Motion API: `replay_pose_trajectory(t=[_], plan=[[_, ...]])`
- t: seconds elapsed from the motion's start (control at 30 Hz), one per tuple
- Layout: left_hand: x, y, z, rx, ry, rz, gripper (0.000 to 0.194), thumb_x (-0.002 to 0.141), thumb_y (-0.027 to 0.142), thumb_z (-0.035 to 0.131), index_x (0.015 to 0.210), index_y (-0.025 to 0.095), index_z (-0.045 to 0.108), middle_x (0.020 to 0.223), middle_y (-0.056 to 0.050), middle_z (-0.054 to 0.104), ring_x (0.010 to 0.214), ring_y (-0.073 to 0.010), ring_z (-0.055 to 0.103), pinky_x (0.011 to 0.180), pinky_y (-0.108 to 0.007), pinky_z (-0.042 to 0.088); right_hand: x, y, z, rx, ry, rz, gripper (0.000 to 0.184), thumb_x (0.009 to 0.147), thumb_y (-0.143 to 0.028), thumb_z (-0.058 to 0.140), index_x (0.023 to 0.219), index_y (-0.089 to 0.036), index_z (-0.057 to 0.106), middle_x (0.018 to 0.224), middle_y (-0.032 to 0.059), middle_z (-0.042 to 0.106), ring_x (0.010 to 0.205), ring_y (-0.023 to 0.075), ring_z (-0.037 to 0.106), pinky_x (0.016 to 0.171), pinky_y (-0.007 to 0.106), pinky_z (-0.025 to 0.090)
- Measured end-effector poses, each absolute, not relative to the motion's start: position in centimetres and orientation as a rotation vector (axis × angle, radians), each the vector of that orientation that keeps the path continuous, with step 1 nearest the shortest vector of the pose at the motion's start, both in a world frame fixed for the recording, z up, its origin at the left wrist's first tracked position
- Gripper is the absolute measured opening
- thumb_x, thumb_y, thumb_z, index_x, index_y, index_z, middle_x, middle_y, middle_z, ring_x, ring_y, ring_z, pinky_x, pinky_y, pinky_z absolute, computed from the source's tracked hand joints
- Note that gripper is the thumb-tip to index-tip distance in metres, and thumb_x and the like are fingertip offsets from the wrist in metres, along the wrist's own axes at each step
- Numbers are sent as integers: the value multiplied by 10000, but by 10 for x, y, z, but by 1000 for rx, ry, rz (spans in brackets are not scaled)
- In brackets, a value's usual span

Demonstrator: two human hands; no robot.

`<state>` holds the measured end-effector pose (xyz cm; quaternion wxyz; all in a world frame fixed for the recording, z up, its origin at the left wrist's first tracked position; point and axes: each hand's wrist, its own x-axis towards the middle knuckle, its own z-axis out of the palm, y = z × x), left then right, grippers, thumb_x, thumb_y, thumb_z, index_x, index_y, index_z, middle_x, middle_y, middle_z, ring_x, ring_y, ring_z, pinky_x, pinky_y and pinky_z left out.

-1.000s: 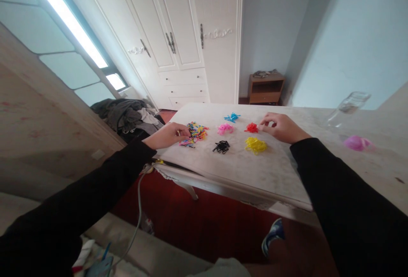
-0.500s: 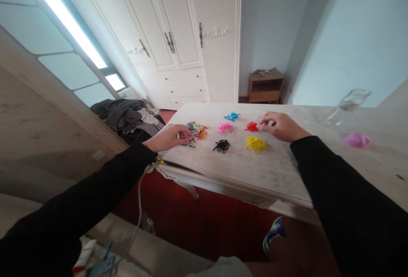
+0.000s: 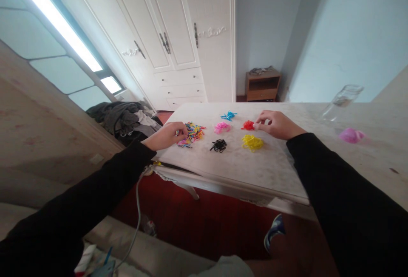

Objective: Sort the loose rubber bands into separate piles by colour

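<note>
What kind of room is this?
Probably a bedroom or another room in a home: there's a big white wardrobe, a small wooden nightstand and a heap of clothes by the window.

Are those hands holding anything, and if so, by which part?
It cannot be told: the left hand is at the multicoloured pile, the right hand at the red pile, but any hold there is too small to make out.

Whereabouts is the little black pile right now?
In the head view, the black pile lies on the white table, left of the yellow pile and nearer the person than the pink pile.
</note>
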<state>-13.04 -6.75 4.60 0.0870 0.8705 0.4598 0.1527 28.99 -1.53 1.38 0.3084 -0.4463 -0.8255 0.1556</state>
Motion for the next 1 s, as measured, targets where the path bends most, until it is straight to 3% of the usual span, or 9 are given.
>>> replay_pose_trajectory(t=[0.33, 0.53, 0.77, 1.0], plan=[[-124, -65, 43, 2589, 1346, 290, 190, 850, 293, 620, 927, 173, 746, 843, -41, 717, 739, -159, 599, 701, -265, 434, 291, -14, 12, -1178, -2235, 408, 276, 807, -462, 661, 786, -203, 754, 868, 73, 698, 752, 204, 621, 697, 345, 467], [-126, -59, 37, 2667, 1243, 263, 148, 877, 267, 593, 812, 173, 686, 860, -45, 656, 761, -157, 581, 718, -264, 417, 292, -12, 10, -1194, -2254, 405, 277, 804, -453, 661, 802, -196, 765, 874, 75, 713, 738, 200, 620, 693, 340, 477], [-124, -61, 37, 2696, 1195, 295, 142, 927, 227, 492, 812, 180, 560, 831, -38, 556, 768, -171, 515, 721, -283, 398, 291, -14, 11, -1193, -2278, 398, 257, 798, -434, 662, 786, -199, 767, 857, 70, 715, 738, 200, 620, 691, 335, 469], [-123, -65, 44, 2635, 1351, 337, 186, 922, 287, 519, 801, 179, 609, 784, -30, 610, 734, -169, 529, 708, -282, 402, 291, -14, 10, -1192, -2280, 414, 241, 784, -421, 664, 776, -206, 772, 845, 65, 720, 730, 199, 625, 692, 334, 479]])
